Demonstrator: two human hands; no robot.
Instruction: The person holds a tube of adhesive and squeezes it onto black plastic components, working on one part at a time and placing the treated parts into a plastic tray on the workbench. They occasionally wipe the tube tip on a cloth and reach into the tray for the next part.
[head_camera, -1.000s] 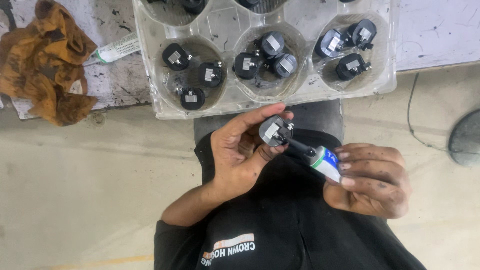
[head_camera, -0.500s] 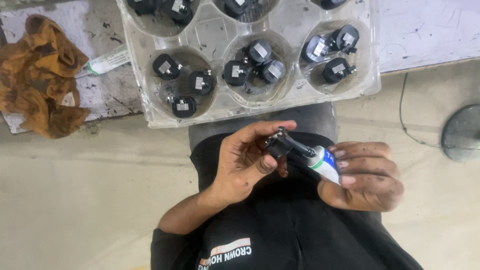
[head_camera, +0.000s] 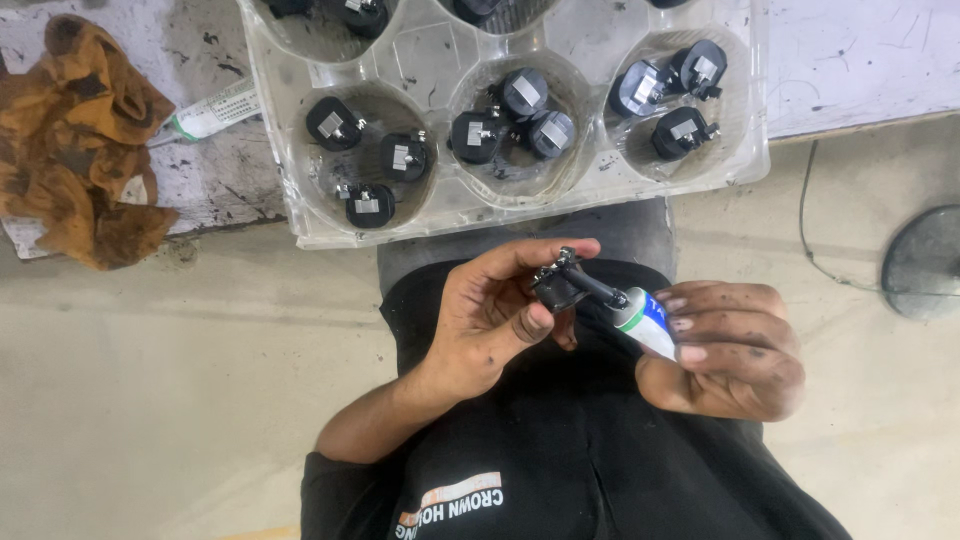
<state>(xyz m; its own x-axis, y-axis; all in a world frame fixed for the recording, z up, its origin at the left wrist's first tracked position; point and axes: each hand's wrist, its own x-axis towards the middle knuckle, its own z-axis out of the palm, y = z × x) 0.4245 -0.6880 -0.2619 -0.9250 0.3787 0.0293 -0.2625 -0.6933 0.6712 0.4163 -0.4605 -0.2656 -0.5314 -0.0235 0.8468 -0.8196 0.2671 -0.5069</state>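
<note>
- The clear plastic moulded tray (head_camera: 440, 215) runs off the top edge, cutting off its upper wells.
- The right hand (head_camera: 725, 350) hides most of the white squeeze tube (head_camera: 645, 322).
- The grey round disc (head_camera: 925, 262) is cropped at the right edge.

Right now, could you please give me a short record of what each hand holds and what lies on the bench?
left hand: holds a small black part between thumb and fingers
right hand: grips a white tube, its black nozzle at the part
tray: clear plastic, round wells with similar black parts
bench, left: an orange-brown rag and a second tube beside the tray
floor, right: a thin cable
</note>
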